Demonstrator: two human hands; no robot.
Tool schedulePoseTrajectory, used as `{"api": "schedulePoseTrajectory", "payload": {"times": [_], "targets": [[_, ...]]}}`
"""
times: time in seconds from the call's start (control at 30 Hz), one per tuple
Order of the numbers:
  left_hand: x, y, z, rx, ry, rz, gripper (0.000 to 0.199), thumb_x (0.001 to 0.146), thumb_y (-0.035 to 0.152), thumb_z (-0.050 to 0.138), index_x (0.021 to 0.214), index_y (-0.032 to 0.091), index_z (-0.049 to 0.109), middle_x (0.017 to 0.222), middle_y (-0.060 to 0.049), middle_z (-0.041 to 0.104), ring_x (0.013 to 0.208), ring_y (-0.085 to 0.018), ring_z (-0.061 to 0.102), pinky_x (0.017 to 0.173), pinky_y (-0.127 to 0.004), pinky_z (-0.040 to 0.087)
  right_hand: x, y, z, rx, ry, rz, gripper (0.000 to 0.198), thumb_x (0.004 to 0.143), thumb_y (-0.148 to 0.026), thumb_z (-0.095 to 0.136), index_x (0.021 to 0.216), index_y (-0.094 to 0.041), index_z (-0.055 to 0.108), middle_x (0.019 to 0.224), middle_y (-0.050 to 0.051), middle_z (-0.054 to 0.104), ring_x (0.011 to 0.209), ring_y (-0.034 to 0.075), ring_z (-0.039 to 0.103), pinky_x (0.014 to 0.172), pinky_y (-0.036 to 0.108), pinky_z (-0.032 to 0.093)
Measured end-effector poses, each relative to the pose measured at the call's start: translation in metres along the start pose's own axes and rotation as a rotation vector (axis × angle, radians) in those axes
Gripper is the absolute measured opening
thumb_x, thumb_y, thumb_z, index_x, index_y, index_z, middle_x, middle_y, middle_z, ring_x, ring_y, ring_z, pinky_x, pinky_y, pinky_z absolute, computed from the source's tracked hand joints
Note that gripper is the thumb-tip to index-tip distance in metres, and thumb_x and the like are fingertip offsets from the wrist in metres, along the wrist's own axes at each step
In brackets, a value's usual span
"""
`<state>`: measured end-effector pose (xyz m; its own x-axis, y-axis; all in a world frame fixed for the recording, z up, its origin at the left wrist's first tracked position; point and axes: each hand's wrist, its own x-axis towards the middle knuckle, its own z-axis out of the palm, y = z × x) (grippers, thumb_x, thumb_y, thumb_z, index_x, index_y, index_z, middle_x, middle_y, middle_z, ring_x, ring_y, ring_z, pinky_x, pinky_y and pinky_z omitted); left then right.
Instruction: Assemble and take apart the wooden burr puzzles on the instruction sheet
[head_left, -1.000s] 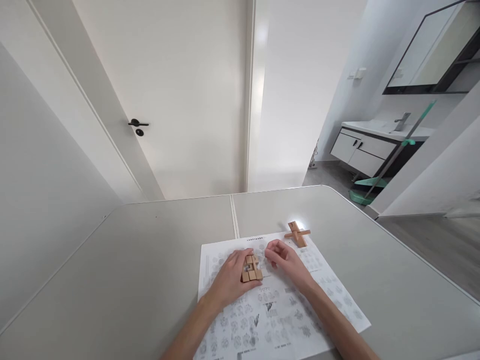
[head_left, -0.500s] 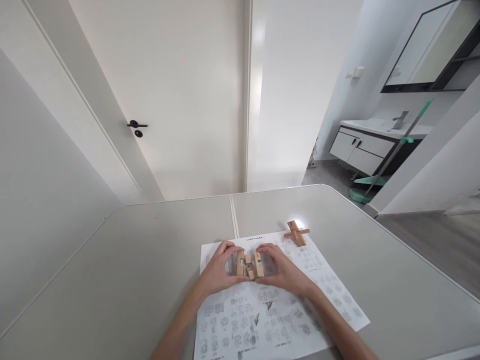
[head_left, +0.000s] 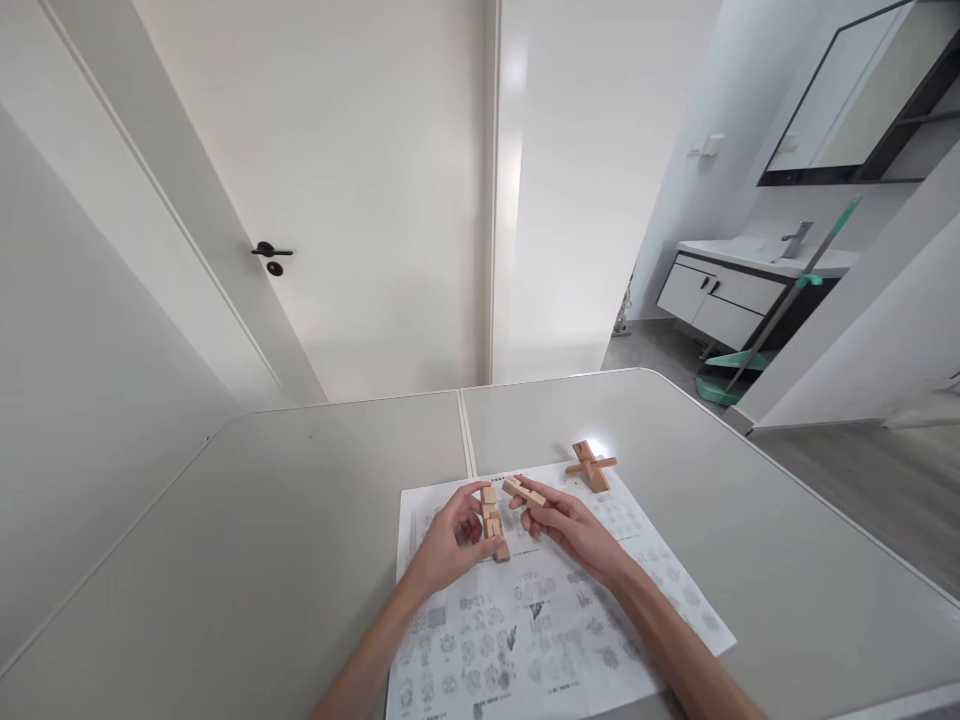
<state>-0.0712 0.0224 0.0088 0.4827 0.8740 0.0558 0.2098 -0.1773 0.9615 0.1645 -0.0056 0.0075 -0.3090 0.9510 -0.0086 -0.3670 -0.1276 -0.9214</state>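
**Two hands loaded, wooden parts split, one cross-shaped piece parked**

Counts first. Two hands in view, both occupied. One wooden block stack (head_left: 491, 526) is held by the left hand (head_left: 444, 545): thumb and fingertips clamped on it, at near and far ends. Number of pieces in the stack can't be told; joints are too small. One light wooden bar (head_left: 534, 497) is held by the right hand (head_left: 576, 528): thumb and fingers closed on it, bar tilted, front end pointed toward the stack. Stack and bar are apart, a small gap visible between them, both over the upper part of the sheet.

One printed paper sheet (head_left: 630, 650) is laid on one table (head_left: 225, 560), covered in rows of small grey figures. One wooden cross (head_left: 598, 478), darker than the held parts, is set at the sheet's upper right corner, clear of both hands. A dark mark is seen on its far end.

Delta: 1.0 s ago the blocks were gripped as one unit by the left hand only, right hand empty beside it. At 0.5 s ago both hands were set on the blocks, from either side. Now the bar is separated and lifted off to the right. Cross and sheet are unmoved.
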Motion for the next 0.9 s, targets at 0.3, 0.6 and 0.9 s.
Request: {"api": "schedulePoseTrajectory", "payload": {"times": [0.3, 0.6, 0.9], "targets": [[0.004, -0.005, 0.003, -0.073, 0.038, -0.029, 0.066, 0.082, 0.043, 0.078, 0.139, 0.025, 0.050, 0.090, -0.001, 0.063, 0.072, -0.014, 0.057, 0.070, -0.028, 0.046, 0.000, 0.001, 0.012, -0.070, -0.088, -0.041, 0.051, 0.097, -0.064, 0.053, 0.127, -0.024, 0.063, 0.106, 0.010, 0.070, 0.073, 0.020, 0.062, 0.074, 0.039, 0.052], [0.002, -0.006, 0.004, -0.058, 0.011, -0.056, 0.069, 0.078, 0.042, 0.082, 0.138, 0.026, 0.054, 0.093, -0.003, 0.067, 0.077, -0.016, 0.061, 0.072, -0.030, 0.051, -0.003, 0.006, 0.013, -0.453, 0.032, -0.133, 0.043, 0.099, -0.057, 0.053, 0.125, -0.024, 0.064, 0.080, 0.001, 0.062, 0.074, 0.018, 0.058, 0.074, 0.033, 0.050], [0.000, -0.001, 0.006, -0.055, 0.008, -0.060, 0.068, 0.072, 0.042, 0.086, 0.132, 0.024, 0.059, 0.096, -0.004, 0.067, 0.082, -0.018, 0.062, 0.073, -0.030, 0.053, 0.001, 0.017, 0.014, -0.740, 0.182, -0.252, 0.032, 0.094, -0.050, 0.062, 0.112, -0.026, 0.072, 0.095, 0.006, 0.073, 0.079, 0.022, 0.063, 0.067, 0.033, 0.051]]}}
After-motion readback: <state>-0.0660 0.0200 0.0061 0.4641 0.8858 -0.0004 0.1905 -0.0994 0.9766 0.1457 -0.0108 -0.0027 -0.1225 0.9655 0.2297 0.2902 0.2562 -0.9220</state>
